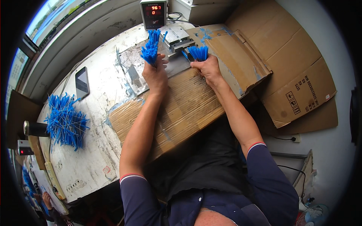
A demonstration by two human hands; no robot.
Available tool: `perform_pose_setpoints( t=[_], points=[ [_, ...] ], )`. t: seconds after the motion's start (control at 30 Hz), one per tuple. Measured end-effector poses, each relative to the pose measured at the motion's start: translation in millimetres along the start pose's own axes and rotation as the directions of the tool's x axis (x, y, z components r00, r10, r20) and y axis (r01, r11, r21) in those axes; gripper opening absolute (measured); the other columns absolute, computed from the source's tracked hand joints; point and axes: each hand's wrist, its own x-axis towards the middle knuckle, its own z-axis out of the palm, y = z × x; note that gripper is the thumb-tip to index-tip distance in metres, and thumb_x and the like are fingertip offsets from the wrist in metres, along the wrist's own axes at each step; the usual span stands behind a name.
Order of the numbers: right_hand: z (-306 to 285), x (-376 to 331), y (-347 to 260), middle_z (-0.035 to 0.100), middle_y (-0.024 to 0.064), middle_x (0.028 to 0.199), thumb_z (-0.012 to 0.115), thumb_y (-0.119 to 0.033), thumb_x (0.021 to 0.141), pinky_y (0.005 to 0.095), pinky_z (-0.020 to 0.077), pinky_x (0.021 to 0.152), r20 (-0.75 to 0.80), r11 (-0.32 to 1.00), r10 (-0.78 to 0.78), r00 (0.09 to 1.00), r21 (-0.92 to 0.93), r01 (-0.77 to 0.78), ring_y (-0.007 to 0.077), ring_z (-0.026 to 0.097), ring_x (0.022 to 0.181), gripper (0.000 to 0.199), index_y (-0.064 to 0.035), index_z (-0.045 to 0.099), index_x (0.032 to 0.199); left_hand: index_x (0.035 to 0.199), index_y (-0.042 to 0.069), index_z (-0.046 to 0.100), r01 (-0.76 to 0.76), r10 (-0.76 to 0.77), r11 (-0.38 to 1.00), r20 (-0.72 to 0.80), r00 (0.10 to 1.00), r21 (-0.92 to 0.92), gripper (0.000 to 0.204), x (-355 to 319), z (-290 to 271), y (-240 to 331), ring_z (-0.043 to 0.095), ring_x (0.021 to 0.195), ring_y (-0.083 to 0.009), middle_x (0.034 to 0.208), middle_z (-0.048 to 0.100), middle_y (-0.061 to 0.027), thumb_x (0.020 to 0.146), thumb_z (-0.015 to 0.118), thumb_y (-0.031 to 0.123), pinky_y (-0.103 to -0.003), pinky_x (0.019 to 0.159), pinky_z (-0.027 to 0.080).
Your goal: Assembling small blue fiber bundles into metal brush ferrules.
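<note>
My left hand (155,75) is closed round a thick bundle of thin blue sticks (150,51), whose tips point up and away from me. One stick leans out to the right of that bundle. To the right, my right hand (209,71) grips a second, shorter-looking bundle of blue sticks (198,53) between thumb and fingers. Both hands are above the far part of a cardboard sheet (184,107) on the worktable. Just beyond them sits a metal block fixture (174,36). A loose pile of blue sticks with thin pale wires (67,120) lies at the left.
A display box with red digits (153,16) stands at the back. On the white table (100,147) are a phone (82,83), a dark cylinder (36,129) and a power strip (54,180). Open cardboard box flaps (290,64) rise at right. Another person's hand (46,200) shows lower left.
</note>
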Motion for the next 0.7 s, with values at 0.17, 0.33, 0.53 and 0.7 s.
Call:
perform_pose_setpoints(
  t=[0.17,0.33,0.53,0.7],
  points=[
    [-2.2,6.8,7.7,0.068,0.0027,0.085,0.078,0.003,0.069,0.0275,0.0509,0.071,-0.051,0.998,-0.005,0.999,-0.068,0.002,0.0115,0.063,0.076,0.025,0.0018,0.07,0.093,0.108,0.002,0.063,-0.005,0.005,0.999,0.001,1.0,-0.032,0.011,-0.5,3.3,1.0,0.074,0.08,-0.0156,0.094,0.076,-0.0088,0.102,0.06,0.01,-0.029,0.067,0.057],
    [-1.3,5.7,9.6,0.068,0.003,0.084,0.077,0.003,0.069,0.0275,0.0505,0.071,-0.073,0.996,-0.039,0.997,-0.079,0.034,0.0112,0.063,0.075,0.022,0.0016,0.07,0.09,0.11,0.004,0.068,-0.109,0.125,0.959,-0.048,0.991,0.26,0.014,0.5,-0.4,7.7,0.074,0.088,-0.0166,0.101,0.077,-0.0098,0.101,0.064,0.014,-0.031,0.079,0.056],
    [4.4,-0.3,6.8,0.057,-0.0006,0.066,0.075,0.004,0.075,0.0236,0.0301,0.041,-0.059,0.991,-0.13,0.99,0.014,0.131,0.0062,0.047,0.047,0.017,-0.0042,0.061,0.082,0.112,0.007,0.071,-0.138,0.165,0.945,-0.07,0.984,0.296,0.017,-1.6,0.0,17.9,0.074,0.091,-0.0172,0.101,0.078,-0.0086,0.098,0.067,0.016,-0.033,0.079,0.054],
    [2.6,3.8,9.3,0.058,0.0,0.067,0.075,0.003,0.077,0.0233,0.0311,0.041,-0.064,0.992,-0.117,0.991,-0.046,0.114,0.0063,0.048,0.047,0.016,-0.0045,0.062,0.083,0.114,0.01,0.07,-0.127,0.157,0.925,-0.056,0.986,0.359,0.018,-1.8,0.4,15.9,0.074,0.089,-0.026,0.099,0.076,-0.0145,0.099,0.067,0.02,-0.035,0.077,0.054]
  ],
)
